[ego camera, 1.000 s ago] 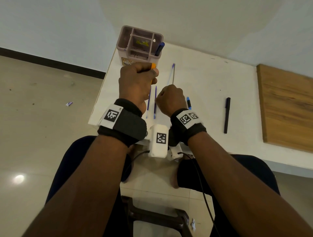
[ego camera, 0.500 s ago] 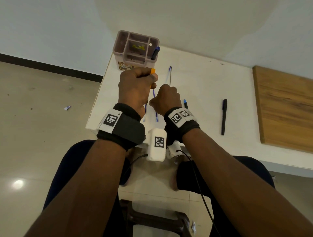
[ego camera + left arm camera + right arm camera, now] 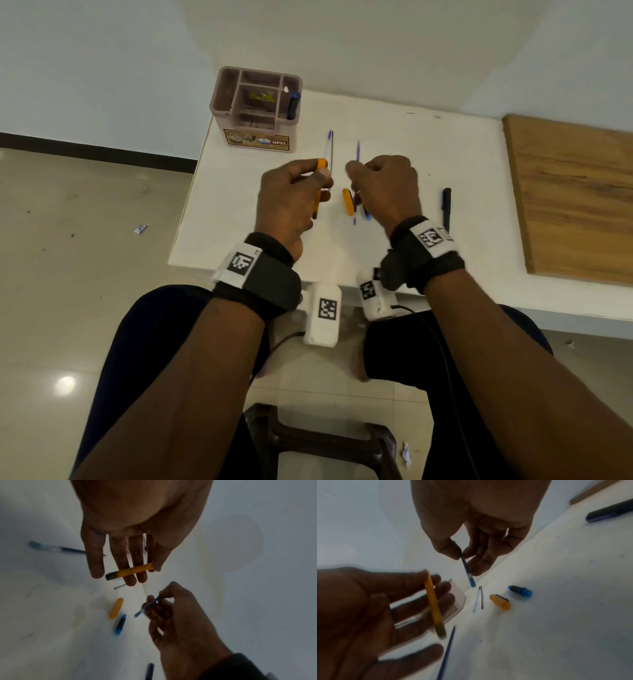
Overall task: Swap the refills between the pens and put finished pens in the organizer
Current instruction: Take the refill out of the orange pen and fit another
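My left hand (image 3: 291, 198) pinches an orange pen barrel (image 3: 318, 202) between thumb and fingers, held above the white table (image 3: 239, 212); the left wrist view shows the orange barrel (image 3: 130, 572) lying across the fingertips. To its right, my right hand (image 3: 387, 185) pinches a thin blue refill (image 3: 467, 572) between thumb and forefinger, its tip pointing up in the head view as the blue refill (image 3: 358, 150). The two hands are apart. An orange cap (image 3: 348, 202) and a blue cap (image 3: 520, 591) lie on the table between them. The mauve organizer (image 3: 257, 106) stands at the far left corner.
Two loose refills (image 3: 330, 147) lie beyond my left hand. Right of my right hand lies a black pen (image 3: 446, 205). A dark blue pen (image 3: 293, 104) stands in the organizer. At the right sits a wooden board (image 3: 575, 195). The table's left edge is close to my left hand.
The hands were close together at the orange pen; they have drawn apart. The right hand now holds a blue refill clear of the orange barrel.
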